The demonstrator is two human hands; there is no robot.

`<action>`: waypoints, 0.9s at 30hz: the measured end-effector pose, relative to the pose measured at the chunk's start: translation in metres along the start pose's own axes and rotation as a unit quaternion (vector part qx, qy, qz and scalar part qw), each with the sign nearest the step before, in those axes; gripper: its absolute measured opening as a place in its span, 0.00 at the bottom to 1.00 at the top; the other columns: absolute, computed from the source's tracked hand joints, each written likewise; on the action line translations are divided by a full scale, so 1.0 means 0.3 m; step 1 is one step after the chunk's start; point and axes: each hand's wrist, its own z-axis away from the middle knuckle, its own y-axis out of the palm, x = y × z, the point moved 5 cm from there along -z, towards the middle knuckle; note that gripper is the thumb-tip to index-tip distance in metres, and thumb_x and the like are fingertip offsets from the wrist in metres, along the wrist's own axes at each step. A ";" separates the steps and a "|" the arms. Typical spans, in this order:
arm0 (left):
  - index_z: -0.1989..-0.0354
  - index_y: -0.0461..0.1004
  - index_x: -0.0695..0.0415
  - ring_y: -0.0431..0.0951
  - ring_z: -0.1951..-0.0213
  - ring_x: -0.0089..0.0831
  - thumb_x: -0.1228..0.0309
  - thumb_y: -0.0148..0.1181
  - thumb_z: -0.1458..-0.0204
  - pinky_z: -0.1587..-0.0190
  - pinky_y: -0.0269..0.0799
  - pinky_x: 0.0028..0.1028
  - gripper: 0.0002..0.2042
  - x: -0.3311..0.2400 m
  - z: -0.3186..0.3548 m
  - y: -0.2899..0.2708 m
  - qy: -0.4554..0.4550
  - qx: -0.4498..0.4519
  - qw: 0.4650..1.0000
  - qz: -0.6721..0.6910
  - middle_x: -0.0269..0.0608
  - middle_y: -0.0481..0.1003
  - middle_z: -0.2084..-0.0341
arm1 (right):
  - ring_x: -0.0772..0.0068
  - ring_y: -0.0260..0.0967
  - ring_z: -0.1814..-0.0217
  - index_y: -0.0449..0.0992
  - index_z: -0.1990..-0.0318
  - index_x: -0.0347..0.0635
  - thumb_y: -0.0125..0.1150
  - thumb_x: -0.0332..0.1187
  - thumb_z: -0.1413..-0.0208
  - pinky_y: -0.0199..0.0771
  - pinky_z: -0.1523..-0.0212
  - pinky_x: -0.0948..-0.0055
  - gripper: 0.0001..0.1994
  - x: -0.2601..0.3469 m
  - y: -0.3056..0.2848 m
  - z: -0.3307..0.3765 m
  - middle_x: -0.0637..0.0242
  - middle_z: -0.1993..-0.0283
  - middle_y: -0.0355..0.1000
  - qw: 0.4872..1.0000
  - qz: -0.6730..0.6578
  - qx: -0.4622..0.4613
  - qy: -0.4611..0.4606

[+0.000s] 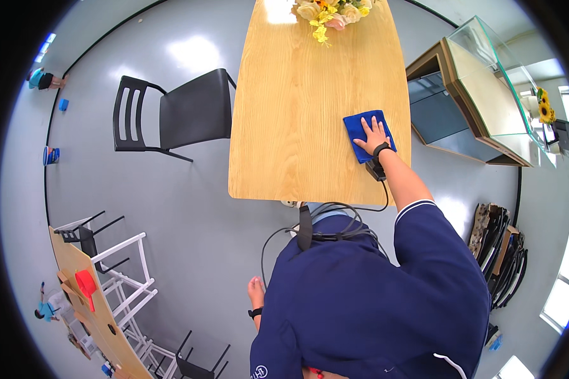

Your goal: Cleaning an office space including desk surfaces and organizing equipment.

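My right hand (pixel 373 138) lies flat on a folded blue cloth (pixel 355 122), fingers spread and pressing it against the wooden table (pixel 297 120). The cloth is near the table's right edge, toward the near end. A black band with a small device sits on my right wrist, and a cable runs from it toward my waist. Down at my left side hangs my left hand (pixel 255 292), away from the table, with loosely bent fingers and nothing visible in it. It wears a black wristband.
A flower arrangement (pixel 335 14) stands at the table's far end. Left of the table is a black chair (pixel 196 110); to the right, a glass-topped cabinet (pixel 464 104). Black cables (pixel 344 211) loop at my waist. White frames (pixel 129 271) and another table (pixel 88 303) stand lower left.
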 end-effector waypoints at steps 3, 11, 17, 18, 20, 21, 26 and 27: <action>0.57 0.63 0.64 0.70 0.64 0.25 0.65 0.47 0.49 0.62 0.65 0.22 0.16 -0.013 -0.005 0.008 0.040 -0.007 0.999 0.027 0.40 0.71 0.66 | 0.62 0.25 0.33 0.36 0.40 0.69 0.52 0.57 0.58 0.44 0.44 0.45 0.39 -0.069 0.031 0.025 0.70 0.34 0.25 0.999 -0.015 -0.003 0.030; 0.61 0.66 0.65 0.71 0.66 0.27 0.65 0.47 0.50 0.64 0.67 0.25 0.15 0.359 -0.026 0.018 0.021 -0.022 0.995 0.098 0.42 0.71 0.68 | 0.59 0.25 0.33 0.36 0.40 0.69 0.53 0.57 0.59 0.43 0.45 0.42 0.41 -0.040 0.061 0.006 0.69 0.34 0.25 0.998 -0.023 0.000 0.057; 0.61 0.66 0.66 0.72 0.67 0.28 0.65 0.46 0.50 0.65 0.67 0.25 0.15 0.722 0.102 0.060 -0.079 -0.122 0.966 0.215 0.42 0.71 0.69 | 0.58 0.25 0.33 0.37 0.40 0.67 0.53 0.57 0.59 0.43 0.45 0.41 0.41 0.122 0.087 0.058 0.68 0.35 0.25 1.000 0.021 -0.001 -0.008; 0.61 0.66 0.66 0.72 0.67 0.28 0.65 0.46 0.50 0.65 0.67 0.25 0.15 0.762 0.134 0.069 -0.096 -0.133 0.960 0.226 0.42 0.71 0.69 | 0.58 0.25 0.33 0.37 0.40 0.67 0.53 0.57 0.59 0.43 0.45 0.40 0.41 0.164 0.094 0.073 0.68 0.35 0.25 0.999 0.031 0.002 -0.023; 0.61 0.66 0.66 0.72 0.67 0.28 0.65 0.46 0.50 0.65 0.67 0.25 0.15 0.840 0.199 0.096 -0.127 -0.150 0.949 0.246 0.42 0.71 0.69 | 0.57 0.25 0.33 0.37 0.40 0.67 0.54 0.57 0.59 0.43 0.46 0.39 0.41 0.268 0.106 0.117 0.67 0.34 0.26 0.997 0.045 0.005 -0.064; 0.61 0.66 0.66 0.72 0.67 0.28 0.65 0.46 0.50 0.65 0.67 0.25 0.15 0.877 0.225 0.110 -0.141 -0.159 0.943 0.257 0.42 0.71 0.69 | 0.57 0.25 0.33 0.37 0.40 0.67 0.54 0.56 0.59 0.43 0.46 0.39 0.41 0.325 0.116 0.140 0.67 0.34 0.26 0.994 0.056 0.003 -0.090; 0.61 0.66 0.66 0.72 0.67 0.28 0.65 0.46 0.50 0.65 0.67 0.26 0.15 1.004 0.318 0.183 -0.185 -0.176 0.919 0.300 0.42 0.71 0.69 | 0.57 0.26 0.33 0.40 0.40 0.66 0.55 0.55 0.59 0.43 0.46 0.40 0.39 0.608 0.176 0.262 0.66 0.35 0.28 0.975 0.096 -0.004 -0.198; 0.61 0.66 0.66 0.72 0.67 0.28 0.65 0.46 0.50 0.65 0.67 0.26 0.15 1.008 0.325 0.192 -0.188 -0.176 0.917 0.304 0.42 0.71 0.69 | 0.58 0.27 0.33 0.41 0.40 0.67 0.55 0.54 0.59 0.43 0.46 0.40 0.39 0.660 0.178 0.301 0.66 0.35 0.28 0.969 0.108 -0.007 -0.222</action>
